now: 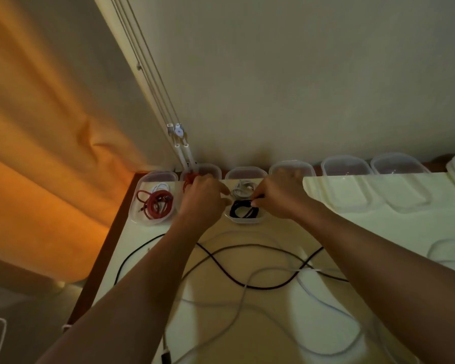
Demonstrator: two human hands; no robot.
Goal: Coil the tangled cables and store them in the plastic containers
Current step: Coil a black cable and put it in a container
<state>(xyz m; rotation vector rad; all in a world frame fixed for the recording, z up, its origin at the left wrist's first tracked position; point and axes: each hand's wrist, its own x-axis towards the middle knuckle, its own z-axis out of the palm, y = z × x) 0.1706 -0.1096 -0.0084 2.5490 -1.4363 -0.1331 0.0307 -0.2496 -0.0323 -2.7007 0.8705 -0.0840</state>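
Note:
A coiled black cable [243, 209] lies in the front of a clear plastic container [244, 220], with a white cable [241, 189] coiled behind it in the same container. My right hand [280, 197] pinches the black coil's upper right edge with curled fingers. My left hand [201, 198] hovers at the container's left side, fingers curled, fingertips near the coil; whether it holds anything is hidden. Red cables [156, 206] fill the leftmost container [142, 219]. Loose black [221, 269] and white cables [271, 271] sprawl tangled on the table below my arms.
More clear containers [346, 165] line the wall to the right, some behind a pale sheet [378, 195]. An orange curtain [37, 153] hangs left. Blind cords [180, 143] dangle over the second container [213, 170]. The table's dark edge [103, 253] runs down the left.

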